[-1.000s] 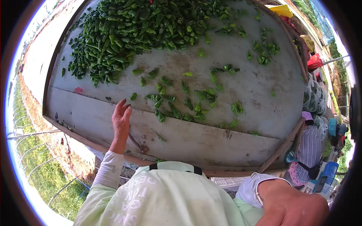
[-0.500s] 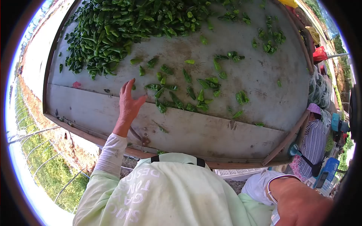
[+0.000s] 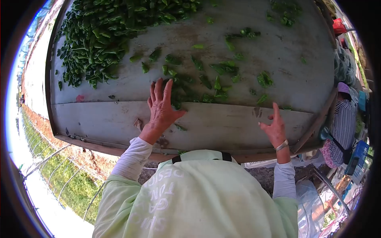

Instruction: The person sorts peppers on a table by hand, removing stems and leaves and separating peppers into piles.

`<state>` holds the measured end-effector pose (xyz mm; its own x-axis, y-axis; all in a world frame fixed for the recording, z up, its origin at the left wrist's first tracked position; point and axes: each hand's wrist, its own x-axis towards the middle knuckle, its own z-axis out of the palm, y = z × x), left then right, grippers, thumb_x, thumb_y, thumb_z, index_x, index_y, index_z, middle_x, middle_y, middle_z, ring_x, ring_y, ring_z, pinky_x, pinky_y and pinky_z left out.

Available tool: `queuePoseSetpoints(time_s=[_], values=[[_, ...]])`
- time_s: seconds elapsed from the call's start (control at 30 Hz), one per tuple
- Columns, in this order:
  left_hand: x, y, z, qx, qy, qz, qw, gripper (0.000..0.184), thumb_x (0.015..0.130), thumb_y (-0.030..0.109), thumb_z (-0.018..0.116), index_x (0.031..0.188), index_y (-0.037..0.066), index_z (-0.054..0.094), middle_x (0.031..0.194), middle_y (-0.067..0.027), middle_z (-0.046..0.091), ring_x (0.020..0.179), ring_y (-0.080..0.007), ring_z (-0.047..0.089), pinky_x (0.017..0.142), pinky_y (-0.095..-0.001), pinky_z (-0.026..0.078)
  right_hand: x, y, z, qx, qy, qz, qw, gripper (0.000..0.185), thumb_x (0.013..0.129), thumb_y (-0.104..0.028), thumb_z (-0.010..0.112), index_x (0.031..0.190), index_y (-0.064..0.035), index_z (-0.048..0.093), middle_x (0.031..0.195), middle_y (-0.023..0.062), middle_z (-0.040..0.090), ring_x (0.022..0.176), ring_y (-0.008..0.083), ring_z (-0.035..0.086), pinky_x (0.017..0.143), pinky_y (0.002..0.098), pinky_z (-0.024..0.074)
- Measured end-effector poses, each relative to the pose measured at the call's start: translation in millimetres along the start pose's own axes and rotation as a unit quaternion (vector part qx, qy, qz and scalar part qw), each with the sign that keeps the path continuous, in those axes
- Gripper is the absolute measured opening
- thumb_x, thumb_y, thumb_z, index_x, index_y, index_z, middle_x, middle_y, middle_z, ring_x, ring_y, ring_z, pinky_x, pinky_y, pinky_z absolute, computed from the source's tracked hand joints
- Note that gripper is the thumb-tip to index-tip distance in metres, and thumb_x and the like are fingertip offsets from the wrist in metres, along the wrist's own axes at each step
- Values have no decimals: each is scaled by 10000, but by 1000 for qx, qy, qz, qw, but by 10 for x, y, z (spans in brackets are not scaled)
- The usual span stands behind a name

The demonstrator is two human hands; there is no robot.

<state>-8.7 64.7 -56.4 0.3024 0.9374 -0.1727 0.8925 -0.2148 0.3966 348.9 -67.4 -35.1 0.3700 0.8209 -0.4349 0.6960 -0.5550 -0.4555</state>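
My left hand (image 3: 160, 108) reaches over the sheet-topped table (image 3: 222, 127), its fingers spread and the tips at the edge of a loose group of green peppers (image 3: 204, 81). Whether the fingertips touch a pepper I cannot make out. Some peppers by the thumb and index finger are partly hidden. My right hand (image 3: 275, 130), with a bracelet at the wrist, hovers above the table's near right part. Its index finger points forward, the thumb stands apart, and it holds nothing. A few single peppers (image 3: 264, 79) lie just beyond it.
A big heap of green peppers (image 3: 95, 43) covers the far left. Another small cluster (image 3: 286, 14) lies at the far right. Wooden edging (image 3: 315, 121) borders the table. To the right, a person in a striped top (image 3: 342, 127) sits near plastic bags (image 3: 344, 67).
My right hand has come from the lower right corner to above the table. My left hand has shifted right, up to the loose peppers. The view has moved slightly.
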Motion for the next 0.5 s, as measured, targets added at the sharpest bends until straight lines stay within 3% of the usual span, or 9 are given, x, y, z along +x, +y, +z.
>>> queuePoseSetpoints(time_s=[0.07, 0.13, 0.27, 0.33, 0.4, 0.5], values=[[43, 82, 87, -26, 20, 21, 999, 1102, 483, 253, 838, 1405, 216, 236, 1442, -171, 165, 1332, -431, 132, 997, -576, 234, 26, 124, 186, -29, 6, 4, 1000, 916, 606, -121, 777, 1378, -95, 286, 974, 194, 558, 838, 308, 586, 763, 389, 495], [107, 236, 120, -31, 2, 39, 999, 1098, 484, 255, 839, 1402, 226, 238, 1441, -170, 159, 1325, -446, 134, 983, -588, 247, 99, 6, 302, -22, 69, -54, 996, 895, 605, -135, 779, 1359, -97, 297, 1019, 207, 563, 899, 366, 581, 780, 419, 492], [201, 613, 261, -26, -51, 60, 997, 1090, 484, 262, 843, 1398, 219, 252, 1442, -175, 151, 1319, -466, 126, 972, -600, 270, 323, -356, 365, -6, 50, -80, 996, 874, 609, -137, 776, 1348, -109, 312, 1070, 207, 549, 932, 378, 573, 785, 422, 493], [274, 796, 360, -46, -47, 96, 993, 1045, 514, 255, 832, 1393, 228, 267, 1441, -170, 156, 1318, -468, 132, 939, -604, 311, 414, -479, 424, -15, 72, -173, 982, 871, 608, -127, 772, 1348, -117, 312, 1088, 192, 542, 931, 373, 574, 786, 421, 494], [367, 980, 435, -54, -41, 111, 992, 1013, 533, 244, 824, 1388, 225, 280, 1439, -167, 165, 1317, -464, 144, 923, -596, 337, 457, -702, 441, 13, 62, -178, 982, 836, 613, -106, 762, 1333, -117, 338, 1089, 185, 542, 933, 371, 573, 780, 416, 495], [589, 1195, 598, -89, -44, 174, 980, 864, 581, 193, 786, 1338, 208, 369, 1422, -168, 210, 1299, -455, 212, 878, -567, 393, 652, -798, 449, 45, 81, -210, 973, 734, 632, -62, 733, 1287, -110, 407, 1088, 172, 544, 920, 364, 575, 766, 403, 496]])
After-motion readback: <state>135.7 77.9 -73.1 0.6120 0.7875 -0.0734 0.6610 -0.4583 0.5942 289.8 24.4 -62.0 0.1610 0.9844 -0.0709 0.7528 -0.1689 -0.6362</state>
